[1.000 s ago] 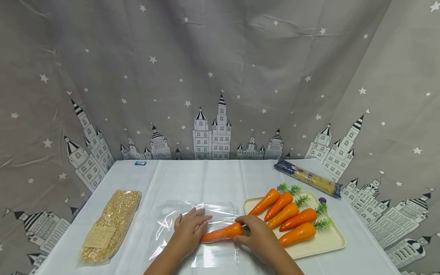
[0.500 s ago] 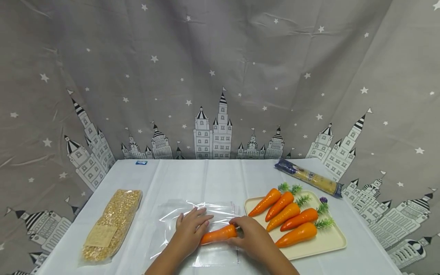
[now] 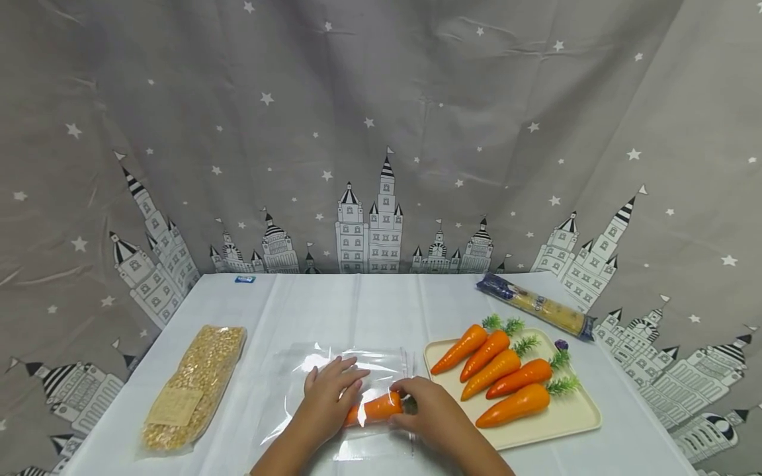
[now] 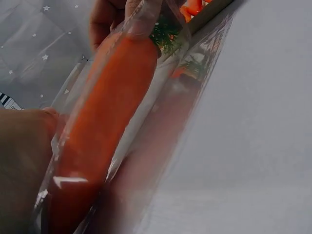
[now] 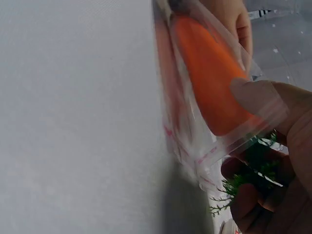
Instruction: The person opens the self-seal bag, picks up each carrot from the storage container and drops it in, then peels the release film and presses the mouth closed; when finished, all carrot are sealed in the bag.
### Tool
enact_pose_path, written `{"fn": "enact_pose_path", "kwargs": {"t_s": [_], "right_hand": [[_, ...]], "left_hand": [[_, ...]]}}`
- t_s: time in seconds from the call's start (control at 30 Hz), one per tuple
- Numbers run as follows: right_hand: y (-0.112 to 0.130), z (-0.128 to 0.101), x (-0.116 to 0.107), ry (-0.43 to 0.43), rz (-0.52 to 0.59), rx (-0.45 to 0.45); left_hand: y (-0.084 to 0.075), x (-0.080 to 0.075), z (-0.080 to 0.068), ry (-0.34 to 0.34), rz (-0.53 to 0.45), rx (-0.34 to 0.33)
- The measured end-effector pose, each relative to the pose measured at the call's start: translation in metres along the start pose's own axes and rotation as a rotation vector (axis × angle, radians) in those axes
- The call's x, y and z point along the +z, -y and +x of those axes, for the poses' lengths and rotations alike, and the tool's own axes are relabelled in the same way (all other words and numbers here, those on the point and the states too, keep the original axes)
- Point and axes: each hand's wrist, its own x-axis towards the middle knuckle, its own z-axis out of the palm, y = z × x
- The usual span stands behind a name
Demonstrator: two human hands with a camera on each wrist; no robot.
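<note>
A: And there was the carrot [image 3: 374, 410], lying crosswise inside the clear bag [image 3: 375, 451], on the near part of the white tabletop [image 3: 333, 311]!

B: Look at the right hand [image 3: 433, 411]: thumb against the carrot's thick end, fingers curled about the green leaves [image 5: 233, 187]. A proper pinch, right at the mouth of the bag!

A: Over in the right wrist view, the film crossed that thumb, and a pink line [image 5: 209, 155] ran along the bag's edge. And the left hand [image 3: 326, 396]?

B: Laid out over the bag, that one, fingers straight and spread a little, gripping nothing, right by the tapered end.

A: Did it touch the carrot itself?

B: I couldn't tell; from the head view, the hand hid the tip.

A: Just right of the action, then, five more carrots [image 3: 491, 375] lay on a cream tray [image 3: 559, 433], leafy ends pointing away to the right.

B: Beyond them a pack of pasta [image 3: 538, 305] lay aslant, and well off to the left rested a packet of yellow kernels [image 3: 205, 360], pale label on top.

A: A small blue packet [image 3: 245, 279] near the far left corner, and behind the lot, a grey curtain [image 3: 381, 86] of castles and stars!
</note>
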Motion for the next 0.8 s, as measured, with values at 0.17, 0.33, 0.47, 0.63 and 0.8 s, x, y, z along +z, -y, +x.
{"fn": "enact_pose_path", "kwargs": {"t_s": [0.17,0.33,0.47,0.63,0.8], "right_hand": [[-0.005,0.0,0.001,0.034,0.073,-0.008],[-0.008,0.002,0.003,0.062,0.149,-0.012],[-0.009,0.003,0.008,0.082,0.189,0.005],[-0.008,0.002,0.011,0.092,0.21,0.013],[-0.007,0.0,0.012,0.101,0.242,0.032]], "left_hand": [[-0.002,-0.002,0.001,0.002,0.018,0.0],[-0.006,-0.005,0.0,0.011,0.032,0.011],[-0.008,-0.006,-0.001,0.011,0.043,0.017],[-0.011,-0.006,-0.001,0.015,0.068,0.028],[-0.013,-0.006,-0.003,0.02,0.078,0.027]]}}
